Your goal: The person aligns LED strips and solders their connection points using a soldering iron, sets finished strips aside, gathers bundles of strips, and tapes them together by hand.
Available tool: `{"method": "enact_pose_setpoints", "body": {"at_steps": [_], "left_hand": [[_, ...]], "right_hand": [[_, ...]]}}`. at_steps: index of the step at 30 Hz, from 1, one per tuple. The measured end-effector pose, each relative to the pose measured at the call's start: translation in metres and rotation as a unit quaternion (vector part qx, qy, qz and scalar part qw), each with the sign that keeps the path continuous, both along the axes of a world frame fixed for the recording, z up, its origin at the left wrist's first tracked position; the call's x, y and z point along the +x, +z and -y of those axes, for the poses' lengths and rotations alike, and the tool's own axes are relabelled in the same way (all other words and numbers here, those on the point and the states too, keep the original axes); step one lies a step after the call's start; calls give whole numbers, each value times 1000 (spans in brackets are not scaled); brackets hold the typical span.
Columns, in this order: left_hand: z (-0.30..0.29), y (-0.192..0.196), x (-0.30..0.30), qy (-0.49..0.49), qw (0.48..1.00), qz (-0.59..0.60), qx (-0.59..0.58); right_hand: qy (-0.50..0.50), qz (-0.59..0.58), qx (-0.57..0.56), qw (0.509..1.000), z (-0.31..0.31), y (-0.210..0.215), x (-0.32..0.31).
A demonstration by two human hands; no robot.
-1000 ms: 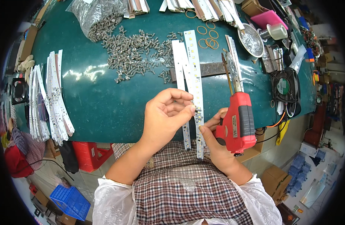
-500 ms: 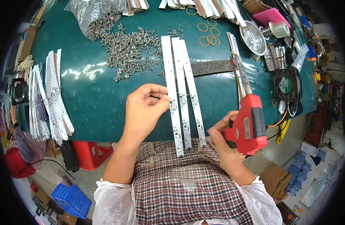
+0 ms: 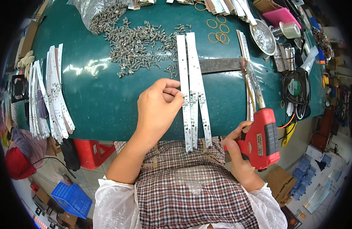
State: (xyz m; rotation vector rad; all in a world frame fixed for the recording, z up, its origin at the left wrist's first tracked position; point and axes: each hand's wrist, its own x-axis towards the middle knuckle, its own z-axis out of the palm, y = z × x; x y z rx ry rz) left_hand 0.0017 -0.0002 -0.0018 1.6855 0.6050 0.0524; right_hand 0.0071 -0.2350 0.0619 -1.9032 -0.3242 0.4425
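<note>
Three long white LED strips lie side by side over the table's near edge, with small chips and solder spots along their lower halves. The two left strips touch or overlap; the third slants away at its lower end. My left hand is closed at the left strip's edge, thumb and forefinger pinching it. My right hand is wrapped round a red and black soldering gun, held right of the strips. Its metal tip points up and away, apart from the strips.
Metal connectors lie heaped beyond the strips, beside a plastic bag. More strips are stacked at left. Rubber bands, a flat dark metal bar, a metal dish, a solder spool and a small fan are at right.
My left hand has shifted right with the left strip, which now sits closer to the middle one. The soldering gun has moved slightly right and down. The view has shifted a little too.
</note>
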Motion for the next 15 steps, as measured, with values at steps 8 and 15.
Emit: {"method": "enact_pose_setpoints", "body": {"at_steps": [8, 15], "left_hand": [[-5, 16, -5, -16, 988, 17, 155], [-7, 8, -5, -46, 990, 57, 123]], "right_hand": [[36, -31, -99, 994, 21, -7, -23], [91, 18, -100, 991, 21, -23, -21]]}}
